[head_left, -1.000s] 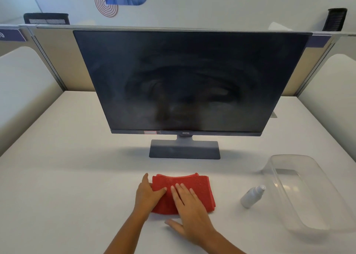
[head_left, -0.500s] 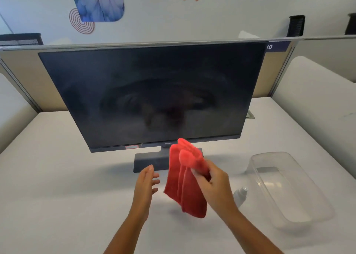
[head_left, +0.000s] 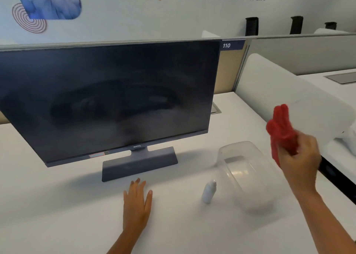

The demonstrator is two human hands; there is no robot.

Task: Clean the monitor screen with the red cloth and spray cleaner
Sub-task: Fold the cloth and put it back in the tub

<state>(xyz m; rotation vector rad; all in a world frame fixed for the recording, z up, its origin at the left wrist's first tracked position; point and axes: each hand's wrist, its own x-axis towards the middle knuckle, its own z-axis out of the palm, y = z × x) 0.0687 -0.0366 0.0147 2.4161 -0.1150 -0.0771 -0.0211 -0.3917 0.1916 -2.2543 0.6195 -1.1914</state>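
Note:
The dark monitor (head_left: 115, 99) stands on the white desk, its screen showing smeared streaks. My right hand (head_left: 297, 157) is raised at the right, above the far end of a clear bin, and grips the folded red cloth (head_left: 279, 128), which sticks up out of the fist. My left hand (head_left: 137, 201) lies flat on the desk, fingers apart, just in front of the monitor's stand (head_left: 139, 164). The small white spray bottle (head_left: 209, 191) stands on the desk between my hands, untouched.
A clear plastic bin (head_left: 248, 176) sits on the desk right of the spray bottle. Low white dividers (head_left: 289, 99) border the desk at right; a partition with a "110" label (head_left: 226, 45) runs behind the monitor.
My right hand lifted the red cloth off the desk and carried it up and to the right. My left hand let go of it and lies flat. The view turned right.

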